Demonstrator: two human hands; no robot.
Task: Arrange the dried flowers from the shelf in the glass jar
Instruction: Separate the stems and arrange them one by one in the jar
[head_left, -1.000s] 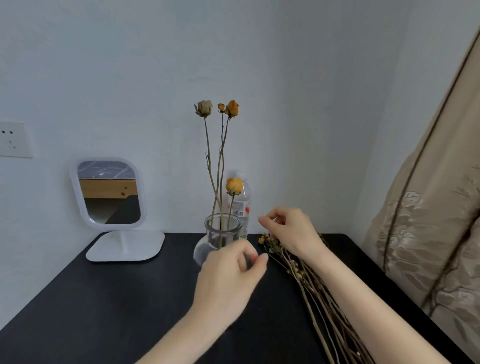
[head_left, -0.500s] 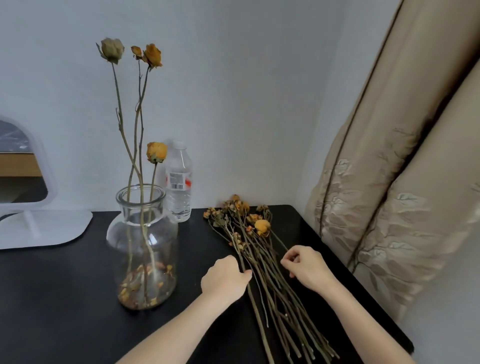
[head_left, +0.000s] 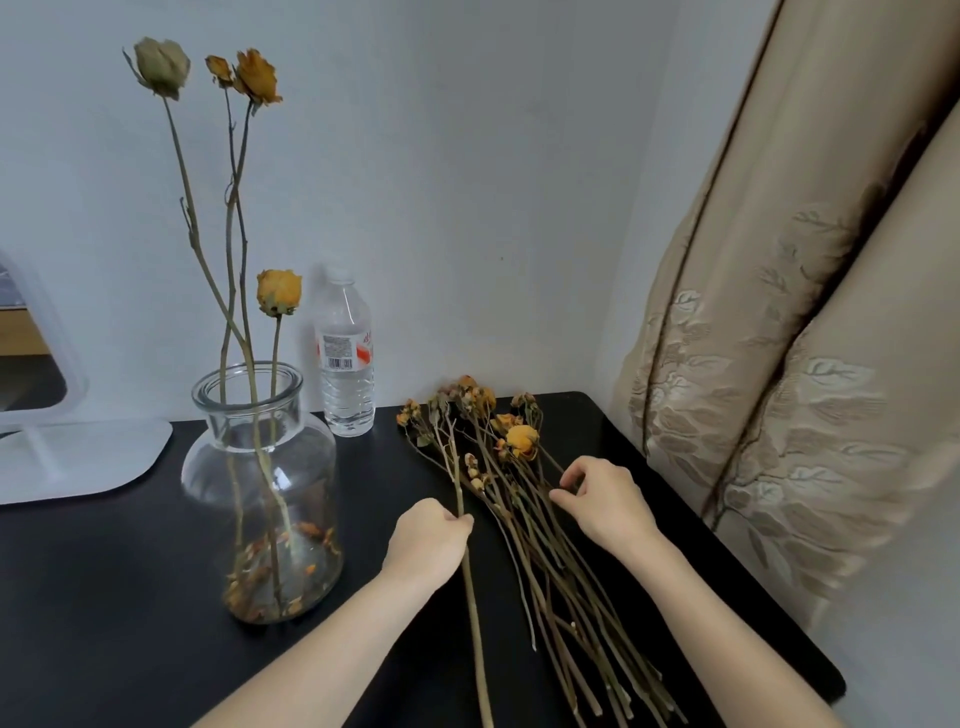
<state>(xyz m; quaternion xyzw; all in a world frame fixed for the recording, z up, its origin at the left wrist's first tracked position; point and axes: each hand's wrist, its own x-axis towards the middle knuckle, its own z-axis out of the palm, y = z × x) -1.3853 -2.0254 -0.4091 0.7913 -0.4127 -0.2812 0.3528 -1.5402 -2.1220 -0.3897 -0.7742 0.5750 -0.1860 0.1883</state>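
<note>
Dried flowers (head_left: 511, 483) lying in a loose pile on the black tabletop (head_left: 130, 597), to the right of the glass jar (head_left: 260, 467).

At the pile's left edge the left hand (head_left: 428, 540) pinches one stem (head_left: 470, 597) between thumb and curled fingers (the stem runs on toward the near edge of the view). The right hand (head_left: 602, 499) sits on the middle of the pile, fingertips curled onto a few stems. The jar stands upright, apart from the pile, holding several long-stemmed blooms (head_left: 279, 293) with petal debris at its bottom. A bottle (head_left: 344, 353) stands by the wall behind, between jar and pile. A mirror (head_left: 62, 457) is at far left, and a curtain (head_left: 779, 364) hangs at right.
</note>
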